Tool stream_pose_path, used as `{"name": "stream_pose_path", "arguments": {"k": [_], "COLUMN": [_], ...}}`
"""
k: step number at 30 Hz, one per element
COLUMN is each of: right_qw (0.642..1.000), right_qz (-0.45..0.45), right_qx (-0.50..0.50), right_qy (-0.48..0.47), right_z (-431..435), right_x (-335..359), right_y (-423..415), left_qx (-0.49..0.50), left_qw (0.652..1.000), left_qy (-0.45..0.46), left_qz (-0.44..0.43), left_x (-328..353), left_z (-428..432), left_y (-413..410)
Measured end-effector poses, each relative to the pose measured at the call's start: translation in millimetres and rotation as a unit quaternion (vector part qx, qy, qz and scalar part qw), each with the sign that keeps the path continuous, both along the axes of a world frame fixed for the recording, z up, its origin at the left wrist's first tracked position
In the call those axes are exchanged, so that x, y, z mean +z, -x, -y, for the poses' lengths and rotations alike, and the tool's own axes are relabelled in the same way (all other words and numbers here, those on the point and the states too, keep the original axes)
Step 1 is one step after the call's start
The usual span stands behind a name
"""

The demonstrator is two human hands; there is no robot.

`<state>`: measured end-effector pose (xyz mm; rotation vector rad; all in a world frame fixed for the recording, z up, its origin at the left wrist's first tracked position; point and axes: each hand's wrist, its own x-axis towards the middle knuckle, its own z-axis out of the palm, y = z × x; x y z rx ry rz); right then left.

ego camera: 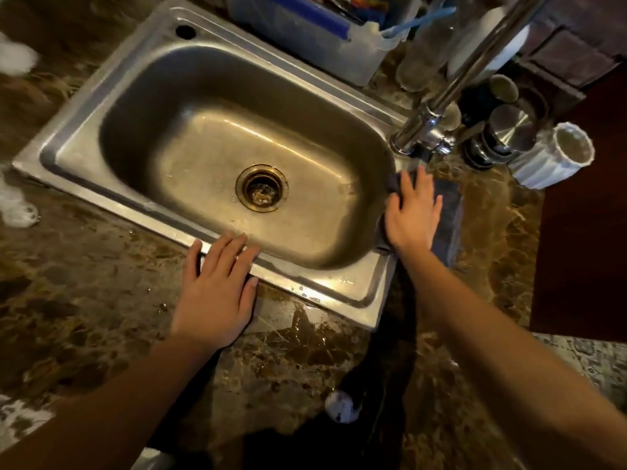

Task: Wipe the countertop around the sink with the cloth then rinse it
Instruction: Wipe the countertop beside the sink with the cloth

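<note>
Cloth [448, 212], dark: pressed flat beneath the spread right grip [415, 215], on counter [101, 266] at rim of sink [339, 288]; left grip [217, 286] laid flat, holding nothing; wiping judged underway, rinse not yet done.

The brown marble countertop [84, 266] (wet at lower centre) carries the steel sink [84, 137] mid-frame, a dark cloth [449, 212] at right, a white ribbed cup [556, 157] further right, and a plastic bin [305, 39] at top.
</note>
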<state>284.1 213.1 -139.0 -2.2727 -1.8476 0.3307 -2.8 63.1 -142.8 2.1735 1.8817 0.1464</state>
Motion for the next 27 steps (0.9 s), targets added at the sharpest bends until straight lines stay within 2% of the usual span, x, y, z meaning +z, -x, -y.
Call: {"name": "stream_pose_path", "arguments": {"k": [4,8,16,19,23,27], "right_qw": [1.000,0.996,0.978,0.979,0.978,0.989], "right_qz": [0.007,0.024,-0.027,-0.053,-0.030,-0.039], "right_qx": [0.020,0.081,0.203,0.188,0.186,0.108], "right_qy": [0.014,0.016,0.044,0.065,0.090,0.092], "right_z": [-21.2,-3.6,153.5,199.6,257.6,308.6], "right_x": [2.1,1.9,15.2,19.6,20.0,18.4], "right_y": [-11.8,-11.0,28.6,40.4,45.1,52.2], "left_qx": [0.002,0.003,0.003,0.002,-0.001,-0.011], "left_qw": [1.000,1.000,0.999,0.999,0.999,0.999], "left_qy": [0.002,-0.003,-0.041,-0.035,-0.034,-0.033], "left_qz": [0.007,0.012,0.018,0.013,0.017,0.009], "left_x": [0.0,0.3,4.2,4.7,1.8,-1.0], "left_z": [0.2,0.7,2.7,3.2,3.3,2.3], "left_y": [0.4,0.0,-0.5,-1.3,0.4,2.1]}}
